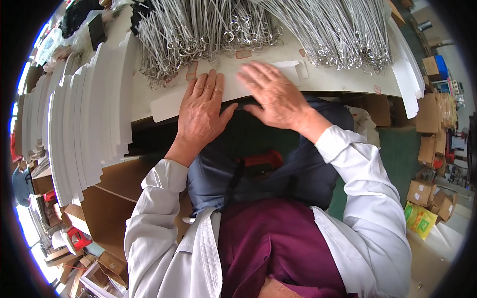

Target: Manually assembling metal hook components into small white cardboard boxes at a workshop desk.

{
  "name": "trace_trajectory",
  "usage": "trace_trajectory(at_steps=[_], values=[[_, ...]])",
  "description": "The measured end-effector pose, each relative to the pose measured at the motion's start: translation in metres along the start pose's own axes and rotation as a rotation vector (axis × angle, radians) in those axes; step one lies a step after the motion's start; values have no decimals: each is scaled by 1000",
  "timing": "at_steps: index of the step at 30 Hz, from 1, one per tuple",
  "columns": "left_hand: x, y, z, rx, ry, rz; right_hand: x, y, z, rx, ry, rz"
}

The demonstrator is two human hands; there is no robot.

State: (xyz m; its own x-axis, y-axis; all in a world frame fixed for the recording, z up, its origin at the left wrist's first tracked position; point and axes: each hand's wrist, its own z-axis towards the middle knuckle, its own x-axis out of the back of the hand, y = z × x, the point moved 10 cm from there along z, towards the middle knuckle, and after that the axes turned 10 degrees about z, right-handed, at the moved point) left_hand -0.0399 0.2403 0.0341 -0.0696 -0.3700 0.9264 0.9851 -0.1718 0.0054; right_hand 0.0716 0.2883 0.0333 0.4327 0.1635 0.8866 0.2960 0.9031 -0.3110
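Note:
My left hand [201, 109] lies palm down on the left part of a long, flat white carton [163, 106] at the table's near edge. Its fingers are stretched out and the thumb points right. Over the carton's right part is my right hand [276, 97], fingers extended and slightly blurred; whether it touches the card I cannot tell. An end flap [302, 70] shows at the carton's right end. Beyond my hands lie thin metal skewers with ring ends, in a left bundle [184, 39] and a right pile [343, 37]. Neither hand grips anything.
Long white cartons [84, 124] stand stacked at the table's left, overhanging its edge. More white cartons [407, 69] lie at the right end. Below left is a large brown cardboard box [114, 208]. Boxes and a yellow bag [420, 218] line the right side.

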Motion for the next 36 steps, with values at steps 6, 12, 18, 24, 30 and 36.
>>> trace_trajectory(at_steps=[6,12,18,24,30,36], values=[[0,-33,-25,2,-30,106,7,15,-7,-65,2,-83],[11,-61,-55,76,12,185,31,51,-39,-166,63,-203],[29,-52,-62,17,11,179,41,40,-49,-71,117,-106],[54,10,-59,-24,-249,-251,45,-23,-43,124,136,36],[23,31,-44,165,-418,-557,42,-59,-34,86,182,251],[14,28,-68,334,-382,-507,55,-41,-83,-177,419,302]])
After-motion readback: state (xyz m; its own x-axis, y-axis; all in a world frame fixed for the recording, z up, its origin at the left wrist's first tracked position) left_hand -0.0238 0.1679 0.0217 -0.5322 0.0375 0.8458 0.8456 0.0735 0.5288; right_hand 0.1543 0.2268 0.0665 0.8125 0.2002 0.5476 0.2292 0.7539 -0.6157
